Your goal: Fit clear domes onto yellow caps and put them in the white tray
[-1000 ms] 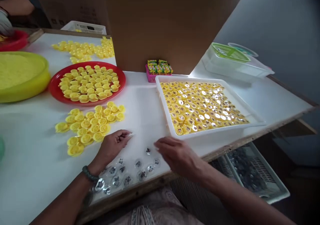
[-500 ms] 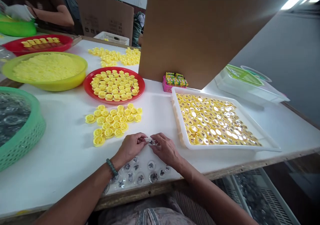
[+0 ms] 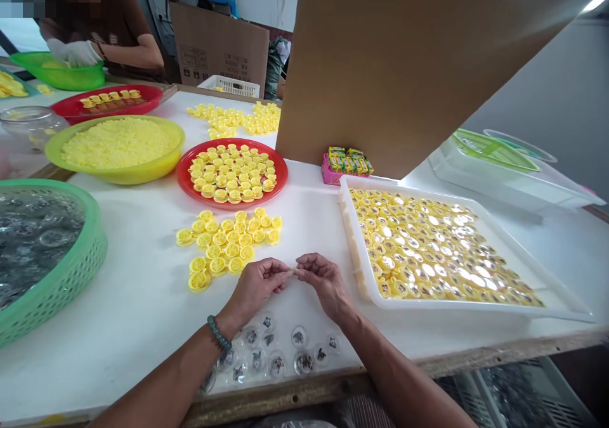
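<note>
Here we go: the left hand (image 3: 257,286) and right hand (image 3: 326,282) meet at twelve, fingertips pinched closed on a tiny pale piece (image 3: 295,271), too small to make out. It looks light and delicate, an edge-only grip! Clear capsules (image 3: 276,364) sit at six, yellow caps (image 3: 217,264) at eleven.

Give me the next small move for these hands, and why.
Probably carry the small pale piece, pinched between the left hand and the right hand, over to the loose yellow caps, since both hands' fingertips meet on it and those caps lie closest.
</note>
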The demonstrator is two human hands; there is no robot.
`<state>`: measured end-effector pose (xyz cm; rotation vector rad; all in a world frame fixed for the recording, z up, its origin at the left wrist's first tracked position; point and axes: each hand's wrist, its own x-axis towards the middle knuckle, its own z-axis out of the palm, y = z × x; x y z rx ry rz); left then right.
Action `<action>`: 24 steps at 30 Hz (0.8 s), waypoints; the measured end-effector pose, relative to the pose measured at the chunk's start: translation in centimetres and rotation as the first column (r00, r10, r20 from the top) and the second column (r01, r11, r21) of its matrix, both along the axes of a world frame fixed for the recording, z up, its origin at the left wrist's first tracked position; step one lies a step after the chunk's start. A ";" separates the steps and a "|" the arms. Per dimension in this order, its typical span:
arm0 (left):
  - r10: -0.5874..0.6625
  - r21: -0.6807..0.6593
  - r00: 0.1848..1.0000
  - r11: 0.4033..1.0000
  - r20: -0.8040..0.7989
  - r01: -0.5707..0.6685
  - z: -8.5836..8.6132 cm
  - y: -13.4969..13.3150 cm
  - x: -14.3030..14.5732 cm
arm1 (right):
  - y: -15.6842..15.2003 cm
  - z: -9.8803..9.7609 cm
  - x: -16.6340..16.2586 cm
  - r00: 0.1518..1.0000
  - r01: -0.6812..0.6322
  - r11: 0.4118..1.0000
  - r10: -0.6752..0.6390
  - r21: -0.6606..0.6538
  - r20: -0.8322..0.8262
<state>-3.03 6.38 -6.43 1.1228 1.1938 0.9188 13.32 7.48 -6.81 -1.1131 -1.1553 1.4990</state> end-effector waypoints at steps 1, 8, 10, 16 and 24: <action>0.015 -0.012 1.000 1.000 0.018 -0.015 0.1 0.0 0.2 | 0.1 0.0 0.1 0.999 0.029 0.999 -0.029 -0.013 -0.015; 0.032 -0.045 0.991 0.999 0.127 -0.026 0.9 0.0 0.4 | 0.1 0.2 0.3 0.992 0.032 0.998 -0.038 0.049 0.124; 0.027 -0.049 0.990 0.999 0.135 -0.021 1.0 0.1 0.1 | 0.1 0.3 0.4 0.977 0.013 0.993 -0.037 0.113 0.212; -0.002 -0.035 0.999 0.999 0.036 0.004 1.1 0.0 -0.3 | -0.1 0.6 0.6 0.942 0.006 0.980 -0.071 0.197 0.328; -0.020 -0.083 0.994 0.996 0.103 0.028 1.3 -0.1 0.1 | -0.3 1.0 0.6 0.980 0.004 0.974 -0.049 0.226 0.192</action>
